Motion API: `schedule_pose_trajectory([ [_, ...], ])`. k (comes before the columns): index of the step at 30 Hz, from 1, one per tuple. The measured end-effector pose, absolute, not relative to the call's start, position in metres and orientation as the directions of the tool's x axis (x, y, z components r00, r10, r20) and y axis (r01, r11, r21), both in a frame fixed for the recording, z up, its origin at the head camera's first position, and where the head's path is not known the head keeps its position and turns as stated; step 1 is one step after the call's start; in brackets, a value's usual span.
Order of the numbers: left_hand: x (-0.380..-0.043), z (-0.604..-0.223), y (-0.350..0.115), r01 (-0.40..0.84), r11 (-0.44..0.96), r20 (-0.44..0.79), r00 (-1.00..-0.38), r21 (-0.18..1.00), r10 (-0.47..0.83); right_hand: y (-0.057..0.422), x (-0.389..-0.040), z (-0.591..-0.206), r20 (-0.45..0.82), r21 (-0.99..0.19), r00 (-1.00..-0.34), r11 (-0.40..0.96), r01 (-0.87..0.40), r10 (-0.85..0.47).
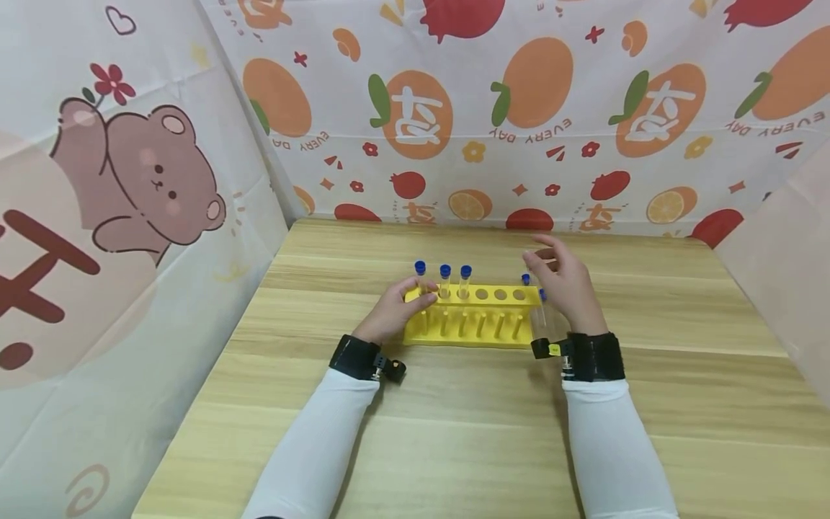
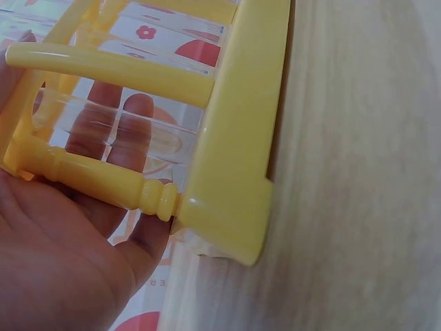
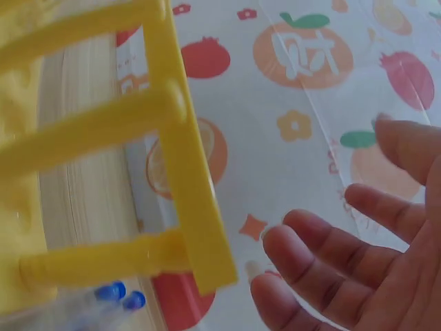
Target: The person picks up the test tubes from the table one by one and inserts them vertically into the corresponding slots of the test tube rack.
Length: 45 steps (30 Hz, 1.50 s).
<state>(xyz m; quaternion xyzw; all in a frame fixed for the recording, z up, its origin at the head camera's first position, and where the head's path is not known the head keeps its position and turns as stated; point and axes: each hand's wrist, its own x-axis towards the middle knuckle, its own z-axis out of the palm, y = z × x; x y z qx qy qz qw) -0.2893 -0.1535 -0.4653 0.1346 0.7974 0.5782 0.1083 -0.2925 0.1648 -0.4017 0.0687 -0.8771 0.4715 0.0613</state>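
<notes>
A yellow test tube rack (image 1: 468, 339) stands on the wooden table. Three clear test tubes with blue caps, one of them this tube (image 1: 445, 272), are upright in its left holes; the holes to the right hold none. My left hand (image 1: 389, 311) grips the rack's left end, its fingers reaching behind the end post (image 2: 103, 181). Past the right end, my right hand (image 1: 572, 288) is raised with loosely bent fingers (image 3: 296, 252) and nothing in them. Beside that end are two more blue-capped tubes (image 3: 110, 291), partly hidden by the right hand in the head view.
The table (image 1: 467, 447) extends around the rack on every side. Behind it hangs a fruit-print cloth (image 1: 473, 108), and a bear-print cloth (image 1: 155, 180) hangs on the left. Each wrist wears a black strap (image 1: 596, 357) with a small camera.
</notes>
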Motion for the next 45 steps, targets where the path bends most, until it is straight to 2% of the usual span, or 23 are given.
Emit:
schedule_pose_trajectory([
  [9, -0.286, -0.459, -0.153, 0.067, 0.287, -0.039, -0.937, 0.956, 0.346, 0.179, -0.299, -0.412, 0.067, -0.807, -0.997, 0.59, -0.037, 0.03],
  [16, -0.272, -0.435, -0.149, 0.087, 0.274, -0.017, -0.935, 0.958, 0.354, 0.194, -0.305, -0.431, -0.11, -0.749, -0.993, 0.652, 0.113, 0.045],
  [23, -0.282, -0.452, -0.15, 0.093, 0.275, -0.009, -0.938, 0.957, 0.347, 0.207, -0.312, -0.46, -0.254, -0.748, -0.966, 0.643, 0.169, -0.042],
  [26, -0.288, -0.463, -0.152, 0.11, 0.282, 0.006, -0.938, 0.953, 0.345, 0.213, -0.313, -0.466, -0.272, -0.775, -0.961, 0.603, 0.189, -0.048],
  [31, -0.284, -0.46, -0.153, 0.109, 0.288, 0.005, -0.941, 0.951, 0.339, 0.221, -0.315, -0.471, -0.274, -0.802, -0.959, 0.568, 0.187, -0.07],
  [45, -0.285, -0.464, -0.153, 0.122, 0.287, 0.017, -0.939, 0.95, 0.344, 0.218, -0.315, -0.469, -0.304, -0.782, -0.949, 0.592, 0.195, -0.088],
])
